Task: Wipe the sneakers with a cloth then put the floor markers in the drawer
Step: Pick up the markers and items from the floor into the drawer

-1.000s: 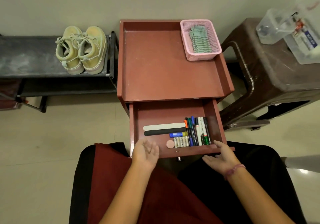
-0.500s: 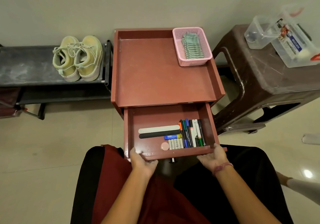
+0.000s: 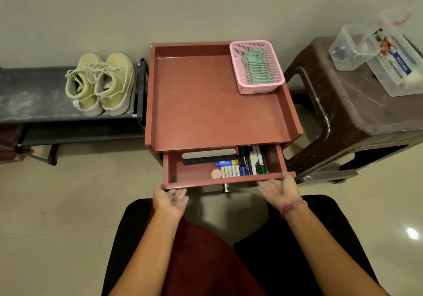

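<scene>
- The person sits facing a small red-brown cabinet (image 3: 219,103) against the wall, both bare arms stretched toward its drawer (image 3: 225,180), which stands partly pulled out.
- The left hand (image 3: 169,198) sits palm up at the drawer's front left corner, fingers straight and relaxed, touching the front edge and gripping nothing.
- The right hand (image 3: 278,187) lies the same way at the front right corner, palm up, fingers loosely spread against the front panel, a pink wristband (image 3: 293,207) on the wrist.
- Inside the drawer the markers (image 3: 251,162) lie bunched side by side in the right half, mostly dark with white, green and blue among them.
- Beside them lie a row of batteries (image 3: 230,171), a blue and yellow tube (image 3: 226,163), a small round pink disc (image 3: 216,173) and two long flat strips, one pale (image 3: 208,154) and one black (image 3: 209,160).
- A small metal knob (image 3: 226,188) sticks out below the drawer front, between the hands.
- The striped cloth (image 3: 256,66) lies folded in a pink basket (image 3: 261,88) at the cabinet top's back right corner.
- The pale green sneakers (image 3: 100,84) stand as a pair, touching, on a dark rack (image 3: 34,96) to the left.
- To the right, a brown plastic stool (image 3: 357,115) carries clear plastic boxes (image 3: 375,51).
</scene>
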